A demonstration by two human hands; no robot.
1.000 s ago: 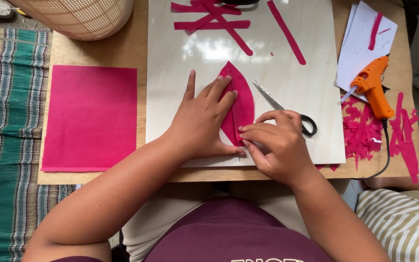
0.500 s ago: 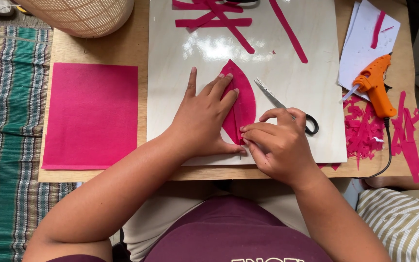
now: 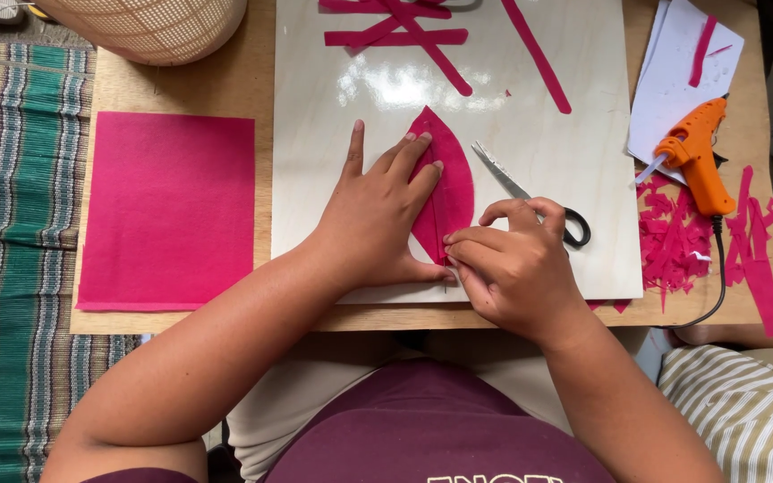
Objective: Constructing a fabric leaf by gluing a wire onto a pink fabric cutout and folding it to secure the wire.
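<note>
On the pale glossy board (image 3: 547,179) that lies across the wooden desk (image 3: 181,85), we see a pink leaf-shaped felt piece (image 3: 454,183) with its tip pointing away from us. Our left hand (image 3: 378,215) lies flat on the leaf's left half, fingers (image 3: 409,156) spread and pressing it down, holding nothing. Our right hand (image 3: 507,268) is curled just beside it, fingertips pinched together at the leaf's lower point near the board's front edge; whether they grip the felt or something thin we cannot tell. Scissors (image 3: 530,197) lie just right of the leaf, partly behind the right hand. A pink felt sheet (image 3: 167,210) lies on the desk to the left, pink strips (image 3: 404,27) at the board's far edge, and an orange glue gun (image 3: 695,152) beside pink scraps (image 3: 673,241) on the right.
</note>
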